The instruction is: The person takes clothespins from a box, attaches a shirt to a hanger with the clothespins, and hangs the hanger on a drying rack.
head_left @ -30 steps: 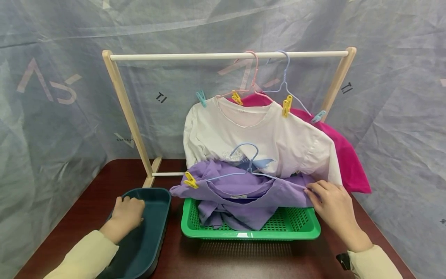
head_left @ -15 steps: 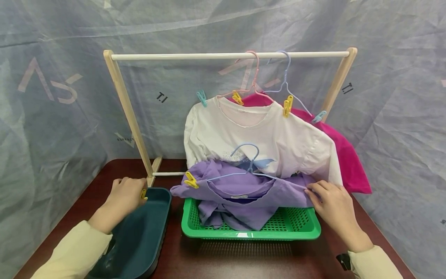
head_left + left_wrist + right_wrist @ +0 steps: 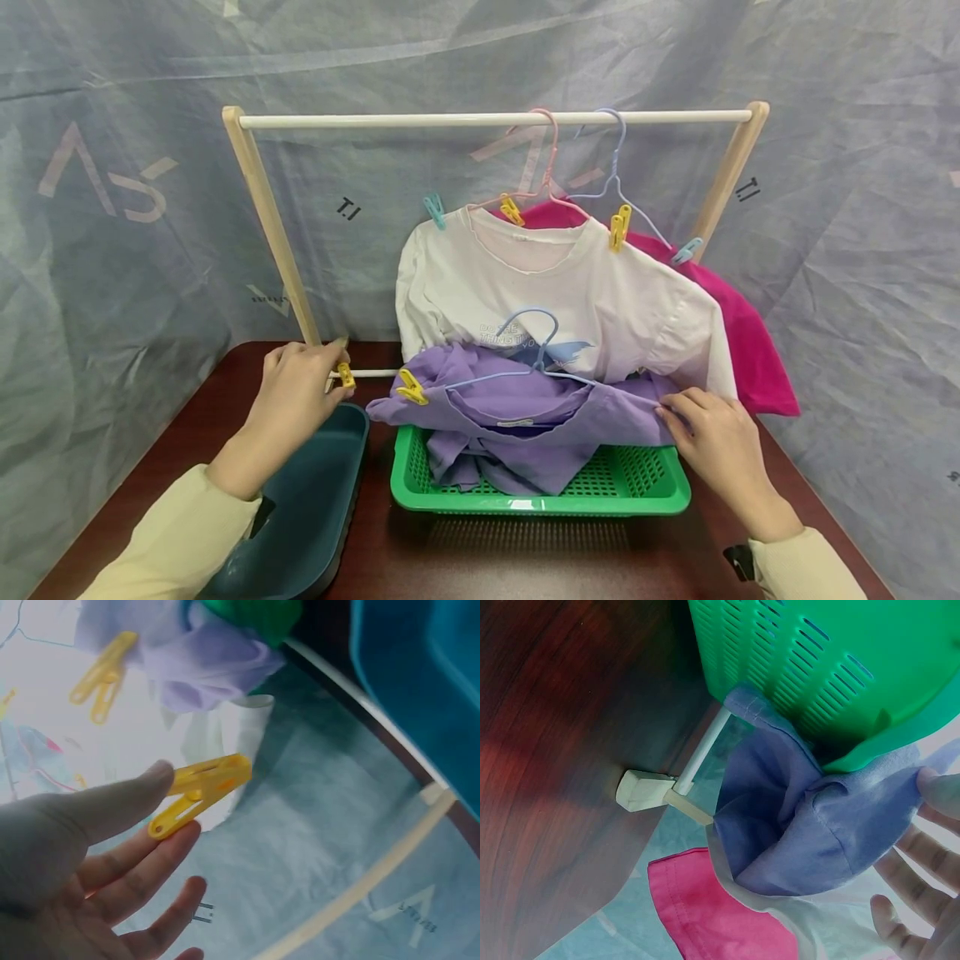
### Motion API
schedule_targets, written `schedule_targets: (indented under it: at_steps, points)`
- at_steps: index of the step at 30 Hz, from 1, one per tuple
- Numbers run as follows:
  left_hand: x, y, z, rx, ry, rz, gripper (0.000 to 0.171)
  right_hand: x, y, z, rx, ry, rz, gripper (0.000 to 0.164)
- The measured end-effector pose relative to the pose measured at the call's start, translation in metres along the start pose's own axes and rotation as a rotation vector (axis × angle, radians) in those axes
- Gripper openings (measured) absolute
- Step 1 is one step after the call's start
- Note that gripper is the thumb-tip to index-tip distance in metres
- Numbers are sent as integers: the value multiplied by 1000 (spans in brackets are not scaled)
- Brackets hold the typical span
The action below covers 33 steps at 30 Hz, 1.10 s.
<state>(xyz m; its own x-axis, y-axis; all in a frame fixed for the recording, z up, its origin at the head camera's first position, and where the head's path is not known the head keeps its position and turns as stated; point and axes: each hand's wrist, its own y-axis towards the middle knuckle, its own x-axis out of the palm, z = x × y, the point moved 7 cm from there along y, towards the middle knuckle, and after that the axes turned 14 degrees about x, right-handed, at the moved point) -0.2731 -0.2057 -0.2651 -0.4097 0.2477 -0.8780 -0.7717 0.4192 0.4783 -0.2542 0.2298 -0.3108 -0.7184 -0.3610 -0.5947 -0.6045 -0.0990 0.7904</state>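
Note:
Between thumb and fingers my left hand [image 3: 296, 392] pinches a yellow clothespin [image 3: 202, 791], above the far end of the dark teal bin [image 3: 318, 492]. My right hand [image 3: 712, 442] grips the right shoulder of a purple shirt [image 3: 622, 412]. This shirt lies over a green basket [image 3: 540, 505], with a blue hanger [image 3: 487, 379] in its neck. A second yellow clothespin [image 3: 411, 388] is clipped near the shirt's left shoulder. In the right wrist view, the thumb and fingers are at the edge of the purple cloth [image 3: 840, 825].
Behind stands a rack with a white rail [image 3: 390, 122] and wooden posts [image 3: 273, 225]. A white shirt [image 3: 517, 292] and a magenta shirt [image 3: 757, 358] hang there on hangers, with yellow and blue clothespins. All this stands on a dark wooden table [image 3: 420, 558].
My left hand has risen out of the teal bin and moved right toward the purple shirt, bringing a yellow clothespin. The right hand keeps its grip on the shoulder.

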Motion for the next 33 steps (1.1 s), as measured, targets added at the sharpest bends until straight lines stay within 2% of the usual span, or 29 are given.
schedule_targets:
  at_steps: [6, 15, 26, 33]
  points:
    - [-17, 10, 16, 52, 0, 141, 31, 0, 1, 0, -6, -3, 2, 14]
    - [-31, 23, 41, 120, -12, 268, 32, 0, 2, 0, -10, 2, 5, 16]
    - [-32, 33, 79, 222, -20, 335, 35, 2, 2, 0, -10, -3, 5, 15]
    - [-24, 35, 108, 276, -27, 322, 32, 2, 1, 0, -7, -2, 0, 16]
